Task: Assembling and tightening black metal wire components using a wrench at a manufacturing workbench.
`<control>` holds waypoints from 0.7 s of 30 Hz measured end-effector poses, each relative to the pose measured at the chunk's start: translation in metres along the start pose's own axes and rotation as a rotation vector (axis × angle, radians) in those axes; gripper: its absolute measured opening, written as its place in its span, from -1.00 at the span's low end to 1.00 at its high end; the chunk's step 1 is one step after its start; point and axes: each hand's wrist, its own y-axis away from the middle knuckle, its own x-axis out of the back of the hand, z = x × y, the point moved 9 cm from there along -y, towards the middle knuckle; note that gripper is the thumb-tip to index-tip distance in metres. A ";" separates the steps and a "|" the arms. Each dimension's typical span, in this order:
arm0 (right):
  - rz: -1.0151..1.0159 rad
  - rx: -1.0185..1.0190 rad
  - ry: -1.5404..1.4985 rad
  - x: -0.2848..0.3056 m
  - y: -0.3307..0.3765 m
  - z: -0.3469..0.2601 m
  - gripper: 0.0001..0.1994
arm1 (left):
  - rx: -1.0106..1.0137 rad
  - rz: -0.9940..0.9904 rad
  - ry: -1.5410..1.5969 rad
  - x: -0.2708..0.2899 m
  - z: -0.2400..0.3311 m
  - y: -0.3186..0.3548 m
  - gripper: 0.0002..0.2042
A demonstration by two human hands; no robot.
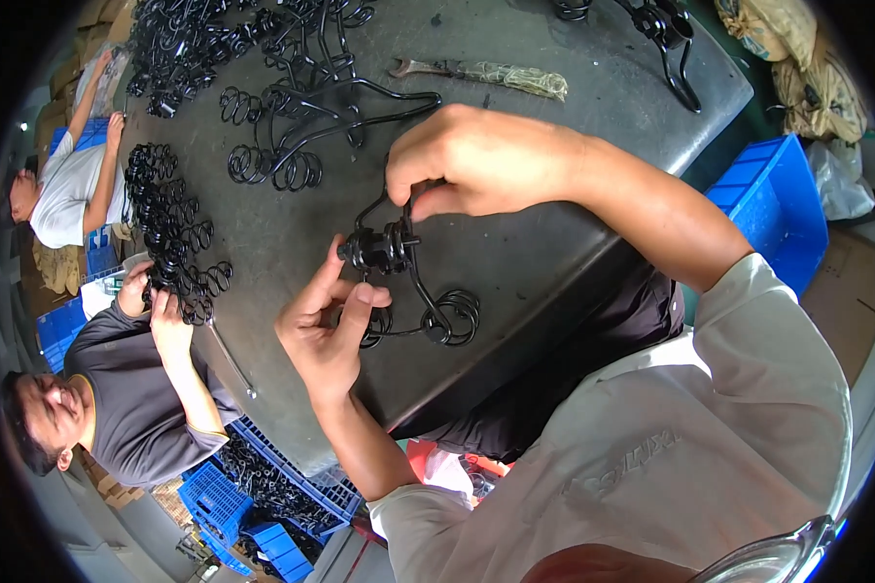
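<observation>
- While both hands meet on one workpiece, the black spring part (391, 248) is held above the bench (301, 223), on the person's side of the tape-wrapped wrench (486, 74).
- Left hand (326, 335): thumb and fingers gripping the part around its collar; index fingertip at the collar's left end.
- Right hand (486, 160): thumb and index finger pinched at the upper wire, just above the collar. Exact contact hidden by the fingers.
- Coil (452, 316) of the part: on the person's side of the collar, farther from the wrench.
- Surroundings: loose wire springs (292, 126) lie left of the wrench; a further black assembly (663, 27) lies to its right.
- Handling, in my judgement: the left hand should steady the collar so that it cannot roll, while the right works the wire squarely along the collar's line. Pressure should be even, since sprung wire may kick sideways. Fingertips are best kept out of the gap between wire and collar, and the seating checked by eye before release.
</observation>
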 end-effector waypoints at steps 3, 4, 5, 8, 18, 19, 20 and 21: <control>0.060 -0.042 0.073 0.022 0.001 0.001 -0.84 | 0.024 0.024 -0.026 0.000 0.000 0.002 -0.53; 0.152 -0.069 0.056 0.035 0.000 -0.002 -0.93 | 0.023 0.035 -0.022 -0.001 0.000 0.002 -0.53; 0.197 -0.130 0.081 0.042 0.002 0.002 -0.94 | 0.019 0.042 -0.017 -0.002 0.000 0.003 -0.53; 0.215 -0.171 0.161 0.050 0.003 0.002 -0.96 | -0.012 0.163 0.027 0.009 0.000 0.005 -0.54; 0.153 -0.067 0.048 -0.009 -0.011 -0.009 -0.50 | 0.043 0.195 0.018 0.013 -0.003 0.002 -0.54; 0.168 -0.051 0.053 -0.015 -0.014 -0.008 -0.55 | 0.028 0.197 0.013 0.013 -0.002 0.002 -0.54; 0.180 -0.065 0.053 -0.018 -0.016 -0.005 -0.60 | 0.029 0.188 0.014 0.011 -0.002 0.002 -0.54; 0.191 -0.076 0.050 -0.020 -0.017 -0.003 -0.64 | 0.022 0.195 0.012 0.012 -0.003 0.002 -0.54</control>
